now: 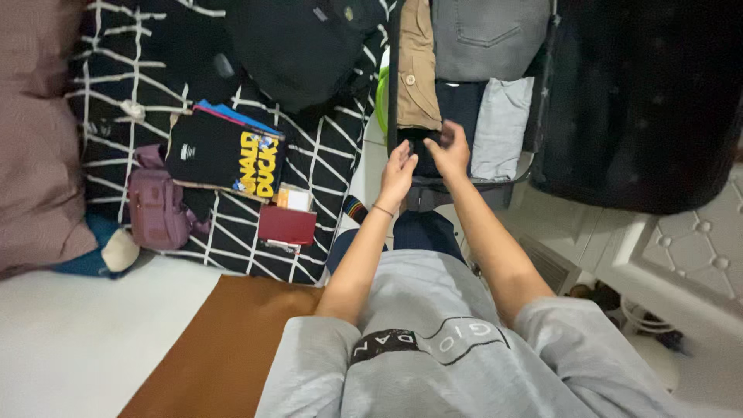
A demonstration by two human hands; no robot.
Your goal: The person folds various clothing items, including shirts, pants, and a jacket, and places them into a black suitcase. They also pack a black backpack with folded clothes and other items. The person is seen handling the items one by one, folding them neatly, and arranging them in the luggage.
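Fingers (447, 147) in open suitcase (534, 116), white floor (70, 340)

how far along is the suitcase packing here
Partly done, it seems. Already in the open suitcase: a tan garment, grey jeans and a folded light grey piece. In hand: the left hand and right hand press a dark folded item into the near corner. Left outside on the checked blanket: a black printed shirt, a purple pouch, a dark red booklet.
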